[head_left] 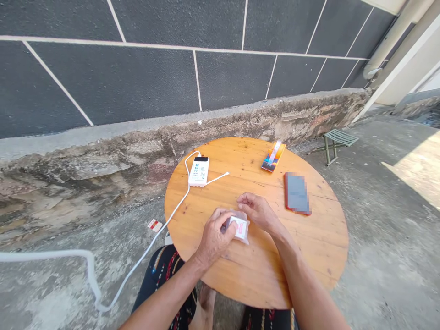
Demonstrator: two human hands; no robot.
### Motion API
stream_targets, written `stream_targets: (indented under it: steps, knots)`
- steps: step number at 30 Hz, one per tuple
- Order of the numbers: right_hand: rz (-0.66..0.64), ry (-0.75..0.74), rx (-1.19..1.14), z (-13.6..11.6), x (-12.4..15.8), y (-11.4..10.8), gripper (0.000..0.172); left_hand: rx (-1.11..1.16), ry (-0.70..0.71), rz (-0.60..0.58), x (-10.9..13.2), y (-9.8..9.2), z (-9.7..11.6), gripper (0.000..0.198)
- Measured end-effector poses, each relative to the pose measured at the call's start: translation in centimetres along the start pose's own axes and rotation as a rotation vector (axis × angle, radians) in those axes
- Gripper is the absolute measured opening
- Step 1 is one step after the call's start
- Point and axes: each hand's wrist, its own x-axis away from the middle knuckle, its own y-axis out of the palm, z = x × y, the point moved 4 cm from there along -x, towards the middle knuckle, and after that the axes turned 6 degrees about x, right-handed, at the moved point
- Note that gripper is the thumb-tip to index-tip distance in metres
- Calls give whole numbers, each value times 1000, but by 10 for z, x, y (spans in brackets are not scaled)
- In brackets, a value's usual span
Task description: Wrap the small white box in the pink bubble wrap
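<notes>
My left hand [217,233] is closed on a small white packet in a clear plastic wrapper [242,228], with red print on its face. The thumb presses on the packet's front and the fingers are behind its left edge. Just above the packet's upper right corner is my right hand [258,210], its fingers curled with thumb and forefinger close together. Whether those fingertips pinch a bit of the wrapper or anything else is too small to make out. Both hands are over the near middle of the round wooden table [213,270].
A white power bank [199,172] with cables lies at the table's back left. One long white cable [137,266] hangs off the left edge. An orange and blue box [274,156] and a red-edged phone [297,193] lie to the right. A folding stool [335,140] stands beyond.
</notes>
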Motion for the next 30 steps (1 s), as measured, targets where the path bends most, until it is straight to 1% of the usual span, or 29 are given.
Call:
stream_targets:
  steps: [5,8,11,14,17,20,22,24,28,30]
  knots:
    - [15,-25,9,-10,7,-4,11,-17,-31,38,0,-1,-1,27]
    - [3,-39,60,-19,12,-7,12,6,1,49,0,0,-3,29]
    - [-5,-90,133,-29,16,-10,12,39,32,51,0,0,-4,35]
    - [13,-156,290,-40,19,-10,13,54,35,40,-1,0,-4,36]
    - [30,-222,467,-52,25,-5,16,54,29,35,-1,-1,-3,35]
    - [90,-263,658,-61,37,2,17,48,31,22,0,-1,-3,34]
    - [125,-285,781,-65,49,7,22,41,32,18,1,0,-4,33]
    - [129,-323,871,-67,61,14,31,28,30,23,2,0,-6,32]
    - [95,-405,990,-67,84,25,51,6,37,40,4,0,-10,32]
    - [57,-432,1031,-65,93,28,58,3,46,37,5,-1,-10,33]
